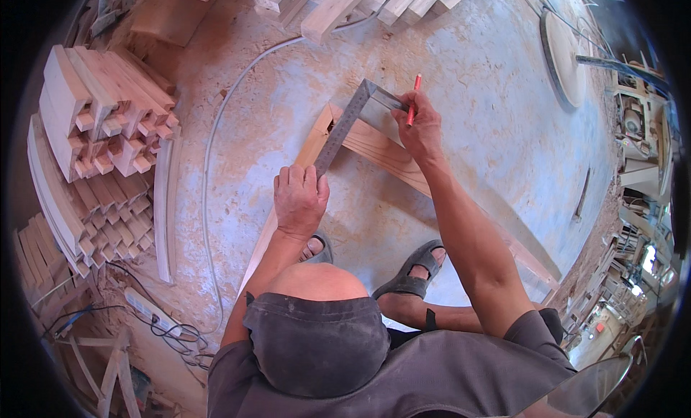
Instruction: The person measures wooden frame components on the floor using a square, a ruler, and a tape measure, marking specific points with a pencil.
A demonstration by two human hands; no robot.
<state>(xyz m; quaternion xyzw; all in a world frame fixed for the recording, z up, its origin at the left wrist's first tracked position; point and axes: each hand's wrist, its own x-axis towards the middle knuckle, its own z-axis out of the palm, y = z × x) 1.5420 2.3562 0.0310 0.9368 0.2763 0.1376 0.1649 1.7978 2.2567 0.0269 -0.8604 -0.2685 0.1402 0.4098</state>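
A metal try square [344, 127] lies across the corner where two pale wooden pieces meet. My left hand [300, 202] is closed round the lower end of its blade, over the left wooden piece [314, 144]. My right hand [419, 128] grips the short arm of the square near its end. A red pencil [417, 82] also sticks up between the right fingers. The other wooden piece [385, 157] slants away under my right wrist and forearm. A dark slot shows near the corner, beside the blade.
Stacked lumber with tenoned ends [108, 130] stands at the left. More wooden bars [345, 11] lie at the far side. A pale cable [209, 159] curves over the dusty floor [252, 130]. A power strip [151, 310] lies lower left; a round disc [565, 58] stands far right.
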